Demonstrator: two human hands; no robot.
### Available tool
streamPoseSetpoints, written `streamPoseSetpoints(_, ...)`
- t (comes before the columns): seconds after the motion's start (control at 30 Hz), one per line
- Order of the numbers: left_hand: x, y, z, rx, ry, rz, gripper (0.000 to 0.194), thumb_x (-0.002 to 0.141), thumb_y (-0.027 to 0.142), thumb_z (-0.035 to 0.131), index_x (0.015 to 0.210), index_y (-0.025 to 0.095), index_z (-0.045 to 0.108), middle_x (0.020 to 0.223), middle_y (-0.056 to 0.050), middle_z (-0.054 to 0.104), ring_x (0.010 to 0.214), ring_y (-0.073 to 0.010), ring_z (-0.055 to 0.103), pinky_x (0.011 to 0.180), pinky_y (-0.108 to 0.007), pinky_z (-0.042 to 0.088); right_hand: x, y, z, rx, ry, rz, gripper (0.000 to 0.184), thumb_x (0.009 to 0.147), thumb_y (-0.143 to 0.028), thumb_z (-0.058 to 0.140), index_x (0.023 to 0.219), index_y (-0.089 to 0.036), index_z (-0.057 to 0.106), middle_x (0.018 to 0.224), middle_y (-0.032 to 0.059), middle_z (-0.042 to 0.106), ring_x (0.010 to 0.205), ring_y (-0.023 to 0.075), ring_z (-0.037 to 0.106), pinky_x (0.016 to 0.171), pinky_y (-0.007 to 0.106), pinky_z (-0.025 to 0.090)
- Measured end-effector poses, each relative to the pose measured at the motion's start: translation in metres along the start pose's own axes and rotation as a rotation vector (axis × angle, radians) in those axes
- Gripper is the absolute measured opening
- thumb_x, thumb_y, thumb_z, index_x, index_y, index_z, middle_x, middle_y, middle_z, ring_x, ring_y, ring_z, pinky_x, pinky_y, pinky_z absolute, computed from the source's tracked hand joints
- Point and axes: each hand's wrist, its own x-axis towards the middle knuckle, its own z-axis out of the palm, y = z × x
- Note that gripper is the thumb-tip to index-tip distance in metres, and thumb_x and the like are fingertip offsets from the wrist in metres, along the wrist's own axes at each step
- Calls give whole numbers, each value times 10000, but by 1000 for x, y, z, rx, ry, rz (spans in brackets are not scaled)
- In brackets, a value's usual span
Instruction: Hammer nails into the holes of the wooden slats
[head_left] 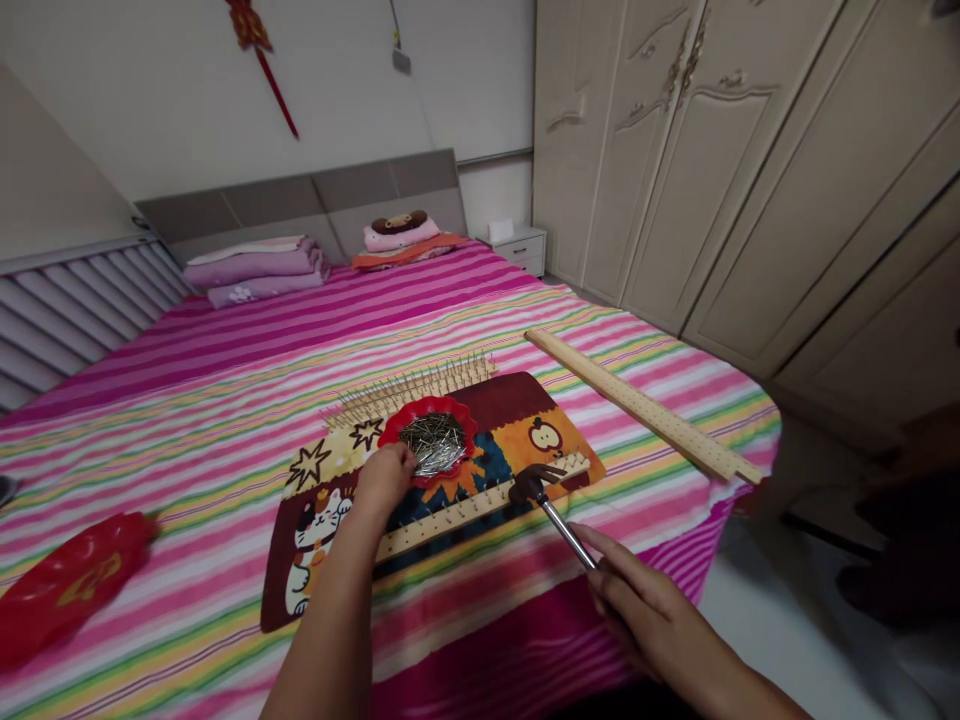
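My right hand [641,602] is wrapped round the dark grip of a hammer [566,530]. Its dark head is over a pale wooden strip [427,525] with a row of nails standing in it. At the left rim of a red scalloped dish [385,436], my left hand [388,474] has its fingers drawn together. Whatever may be between those fingers is hidden. Loose metal nails [435,443] fill the dish. Dish and strip both lie on a patterned mat [487,400] with a cat picture.
Beyond the mat lies a wooden piece thick with upright nails [409,393]. Long wooden strips [645,400] with small holes lie to the right on the striped bedspread [225,420]. Another red dish [75,580] is at left. Folded bedding [259,268] sits near the headboard.
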Motion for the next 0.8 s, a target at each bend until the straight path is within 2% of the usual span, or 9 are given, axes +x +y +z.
streamPoseSetpoints(0.07,-4,-4,-1,-168,35,-17,171,798,249,465,768,182,619,732,-30,660,698,-140,584,637,-241,402,-1,0,1,4,-14,6,635,873,-507,433,1413,-173,416,562,-62,353,428,90,286,387,215,195)
streamPoseSetpoints(0.17,-13,-10,1,-636,92,-65,150,726,318,542,683,177,572,609,8,599,598,-120,543,595,-237,408,-1,0,1,3,-19,14,654,867,-525,436,1414,-166,415,557,-66,332,435,92,285,389,215,194)
streamPoseSetpoints(0.27,-28,-13,2,-1066,85,-124,267,613,409,643,679,163,563,624,6,610,603,-116,560,597,-242,448,-2,0,1,14,-6,17,650,856,-524,454,1403,-174,433,561,-63,353,437,90,295,390,214,202)
streamPoseSetpoints(0.37,-48,-12,2,-1299,60,-192,380,498,432,731,699,144,586,674,-15,638,645,-122,594,598,-241,477,-2,-2,2,43,6,22,632,846,-499,478,1391,-180,448,581,-55,391,433,81,303,382,206,199)
streamPoseSetpoints(0.5,-77,-1,9,-1495,31,-301,365,454,362,762,682,138,587,678,-9,639,616,-101,591,578,-224,493,-3,-9,11,86,8,90,617,849,-464,459,1402,-193,419,645,-40,473,378,59,296,343,200,177)
streamPoseSetpoints(0.6,-96,7,21,-1555,18,-370,318,451,324,750,636,143,565,636,8,621,570,-90,571,546,-220,495,-5,-16,20,121,-11,128,622,820,-444,489,1389,-197,432,626,-53,461,368,57,301,334,193,186)
streamPoseSetpoints(0.7,-106,6,31,-1538,47,-405,308,449,323,733,628,159,543,608,24,611,537,-94,559,523,-231,493,-7,-25,25,131,-33,152,598,809,-424,510,1363,-205,466,606,-59,436,382,58,309,333,181,183)
streamPoseSetpoints(0.8,-107,-4,32,-1413,92,-376,290,475,349,698,651,178,544,594,29,612,541,-116,574,542,-251,494,-9,-29,24,126,-27,160,603,808,-417,517,1368,-202,460,625,-52,442,397,57,310,329,174,183)
